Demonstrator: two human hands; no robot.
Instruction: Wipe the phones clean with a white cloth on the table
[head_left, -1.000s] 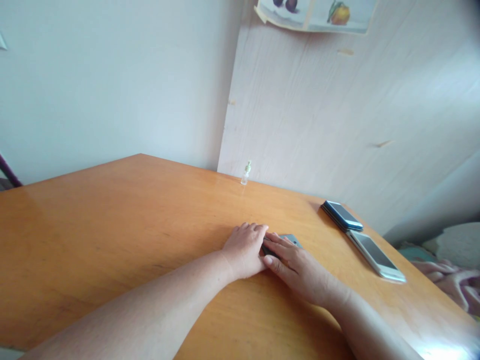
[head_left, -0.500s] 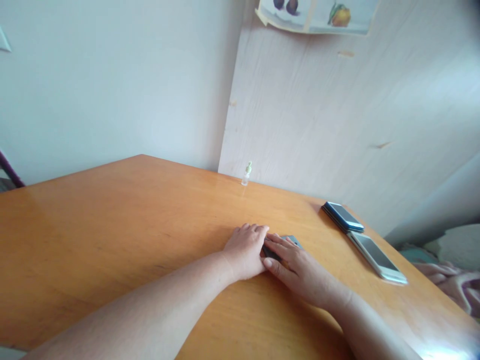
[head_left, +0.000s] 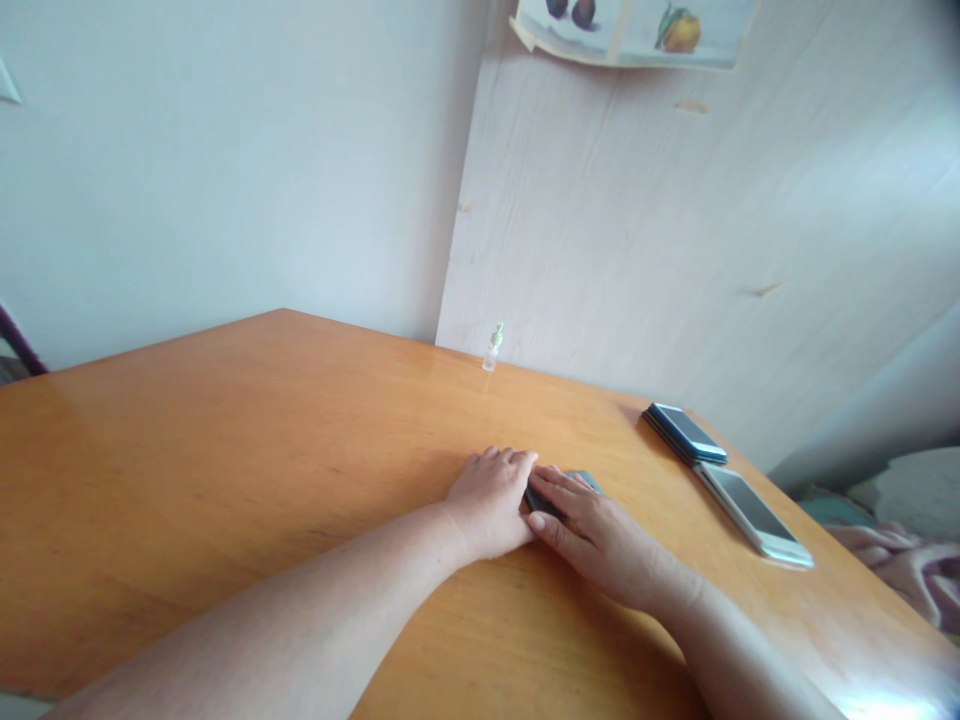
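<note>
A flat dark phone (head_left: 543,503) with a grey-blue far end lies on the wooden table (head_left: 315,440), mostly covered by my hands. My left hand (head_left: 493,505) grips its left side, with the fingers bent down and the thumb toward my body. Across the top of the phone my right hand (head_left: 600,540) lies flat, its fingers stretched out and pointing left. The right fingertips come close to the left hand, and the right thumb touches or nearly touches it. The phone's underside and most of its face are hidden.
Behind the hands, a small clear bottle (head_left: 491,350) with a pale green top stands by the wall. At the right edge lie a dark blue-edged phone (head_left: 686,432) and a white phone (head_left: 757,512), partly touching. A fruit picture (head_left: 637,35) hangs on the board.
My right hand has shifted very slightly over the phone, covering a little more of its far end. My left hand stays in place.
</note>
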